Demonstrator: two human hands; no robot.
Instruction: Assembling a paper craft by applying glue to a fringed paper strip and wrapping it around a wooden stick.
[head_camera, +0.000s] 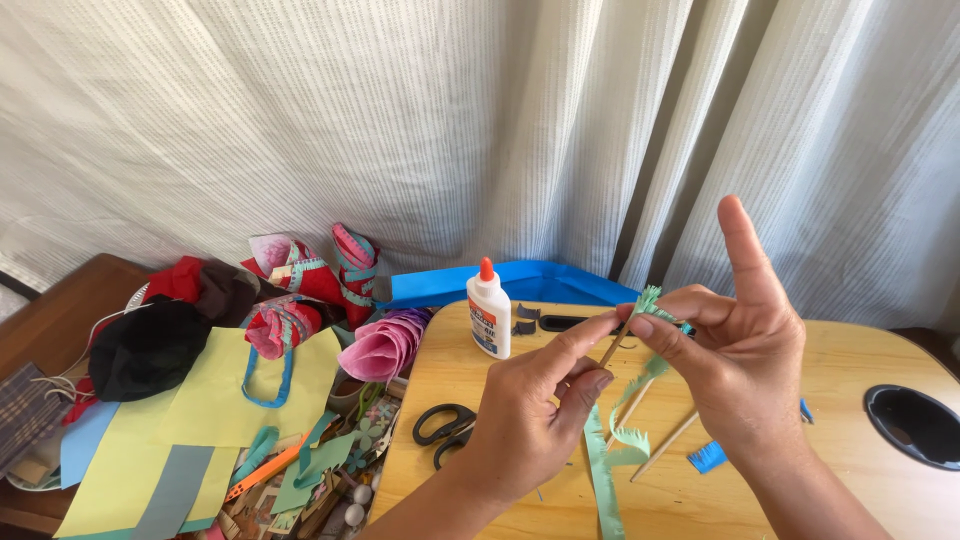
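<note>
My left hand (535, 405) pinches a thin wooden stick (612, 346) between thumb and forefinger. My right hand (735, 340) grips the stick's top, where a fringed green paper strip (650, 300) is wound around it, index finger raised. The strip's loose end (605, 470) hangs down onto the wooden lap table (870, 480).
A white glue bottle with orange cap (489, 310), black scissors (445, 428), two more sticks (665, 445) and blue paper scraps (707, 456) lie on the table. A black cup hole (915, 425) sits at right. Left lie coloured paper sheets (200, 420), a pink paper flower (380, 345) and fabric pieces.
</note>
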